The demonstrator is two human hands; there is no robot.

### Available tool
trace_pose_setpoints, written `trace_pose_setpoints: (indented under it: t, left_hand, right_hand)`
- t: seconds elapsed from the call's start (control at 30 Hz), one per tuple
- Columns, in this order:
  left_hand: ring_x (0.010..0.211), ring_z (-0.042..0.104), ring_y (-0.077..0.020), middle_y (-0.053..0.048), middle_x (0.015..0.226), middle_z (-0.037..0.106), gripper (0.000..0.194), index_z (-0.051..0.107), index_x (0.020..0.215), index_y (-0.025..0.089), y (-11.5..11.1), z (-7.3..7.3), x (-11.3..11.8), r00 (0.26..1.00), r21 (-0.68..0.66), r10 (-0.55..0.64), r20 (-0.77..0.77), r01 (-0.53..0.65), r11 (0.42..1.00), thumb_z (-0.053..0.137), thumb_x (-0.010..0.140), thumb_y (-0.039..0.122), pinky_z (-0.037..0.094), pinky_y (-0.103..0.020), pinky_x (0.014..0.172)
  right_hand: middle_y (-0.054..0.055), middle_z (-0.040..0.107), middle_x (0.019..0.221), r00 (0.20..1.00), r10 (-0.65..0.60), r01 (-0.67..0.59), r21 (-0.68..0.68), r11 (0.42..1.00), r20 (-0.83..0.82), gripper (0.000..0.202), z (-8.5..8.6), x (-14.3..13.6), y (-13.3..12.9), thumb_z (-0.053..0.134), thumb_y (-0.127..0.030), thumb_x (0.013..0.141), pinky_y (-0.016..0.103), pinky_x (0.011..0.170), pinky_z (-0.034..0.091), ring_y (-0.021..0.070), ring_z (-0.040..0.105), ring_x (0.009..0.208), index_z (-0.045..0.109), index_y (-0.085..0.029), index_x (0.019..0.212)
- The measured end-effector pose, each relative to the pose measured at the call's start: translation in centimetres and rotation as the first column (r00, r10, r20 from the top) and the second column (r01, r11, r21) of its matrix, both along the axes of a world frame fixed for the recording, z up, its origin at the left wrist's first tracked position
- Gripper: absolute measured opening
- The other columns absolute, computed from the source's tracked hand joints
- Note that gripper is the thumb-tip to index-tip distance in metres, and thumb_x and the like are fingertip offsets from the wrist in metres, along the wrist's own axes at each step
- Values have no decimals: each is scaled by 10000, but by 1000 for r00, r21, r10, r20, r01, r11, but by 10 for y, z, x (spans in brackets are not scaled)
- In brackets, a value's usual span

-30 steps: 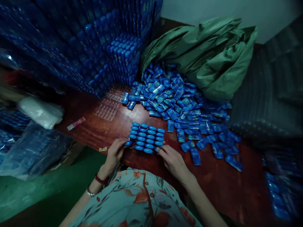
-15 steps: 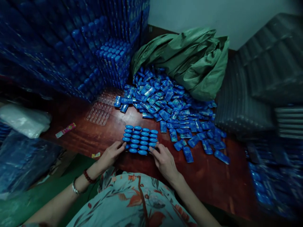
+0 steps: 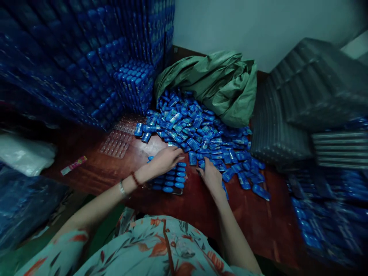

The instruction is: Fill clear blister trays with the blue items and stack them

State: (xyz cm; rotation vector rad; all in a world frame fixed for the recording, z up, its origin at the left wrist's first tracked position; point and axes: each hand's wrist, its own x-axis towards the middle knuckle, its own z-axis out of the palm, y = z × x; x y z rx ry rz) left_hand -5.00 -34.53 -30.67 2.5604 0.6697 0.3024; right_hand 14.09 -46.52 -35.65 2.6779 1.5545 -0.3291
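A block of small blue plastic packs [image 3: 170,183] stands in rows on the table in front of me, their rounded ends facing up. Over its upper part reaches my left hand [image 3: 166,160], hiding some rows; its fingers are bent together at the near edge of the loose pile, and whatever they hold is hidden. To the right, my right hand [image 3: 212,177] has thumb and forefinger around a loose blue pack [image 3: 201,164] at the pile's front edge. Behind both hands spreads the heap of loose blue packs [image 3: 198,122], lying at all angles.
A green sack [image 3: 212,84] lies behind the heap. Tall stacks of filled blue trays [image 3: 132,82] rise at the left back. Clear empty trays [image 3: 115,143] and a pink strip [image 3: 74,165] lie on the reddish table [image 3: 235,222]. Grey tray stacks [image 3: 281,115] stand right.
Both hands have left the sides of the block. The left has crossed over its top toward the pile; the right has moved right to a loose pack. The view has shifted slightly.
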Motion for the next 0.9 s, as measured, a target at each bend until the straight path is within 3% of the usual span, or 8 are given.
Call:
trace_pose_setpoints:
  t: [0.1,0.2,0.4,0.5,0.6,0.7,0.9]
  left_hand:
    - [933,593,-242,-142,1041,590,243,550,1081,109,16,-7,61,936,25,-164,-312,180,983,499,878,232,487,-335,768]
    - [973,596,-295,-192,1117,551,359,550,1105,80,18,-21,99,888,-1,-222,-403,242,970,638,774,187,498,-365,768]
    - [878,640,-307,-259,1155,517,429,566,1049,36,15,-34,119,857,-69,-267,-441,264,962,723,657,110,505,-346,697]
    - [798,649,-262,-205,1059,587,475,550,1068,64,19,-36,115,860,-116,-311,-406,289,950,748,652,178,490,-297,646]
    - [826,636,-220,-121,937,639,363,535,1075,101,24,-32,104,883,-135,-331,-334,303,943,666,757,215,471,-260,685]
    - [858,609,-181,-90,962,635,248,542,1046,117,27,-18,80,933,-151,-306,-188,280,948,587,830,230,452,-238,720]
    - [734,581,-130,-30,873,628,233,581,1014,151,12,23,-13,982,-377,-101,162,156,913,512,884,332,464,-234,662]
  right_hand:
    - [119,644,1050,999,12,-15,-44,999,-52,480,4,-4,-7,547,-311,860,282,708,423,239,627,940,392,-167,1292]
    - [103,652,1046,991,-18,18,-5,1000,-136,483,-2,0,-24,577,-343,834,279,727,420,235,619,959,424,-181,1264]
    - [23,648,785,931,83,3,235,972,-355,497,-21,9,-57,603,-332,774,263,588,407,183,602,662,475,-174,1228]
    - [-9,613,693,909,94,21,272,962,-405,459,-21,10,-61,610,-328,751,245,526,378,155,548,560,525,-171,1173]
    - [-35,580,637,894,80,65,304,951,-441,365,-20,11,-59,630,-343,718,234,512,367,137,519,526,587,-190,1046]
    - [-52,536,594,837,14,217,356,909,-547,292,-23,11,-57,643,-393,688,221,481,360,117,493,491,590,-190,891]
    - [-39,579,677,440,8,585,293,756,-898,454,-23,-1,-57,699,-475,639,199,372,361,86,486,426,497,-195,934]
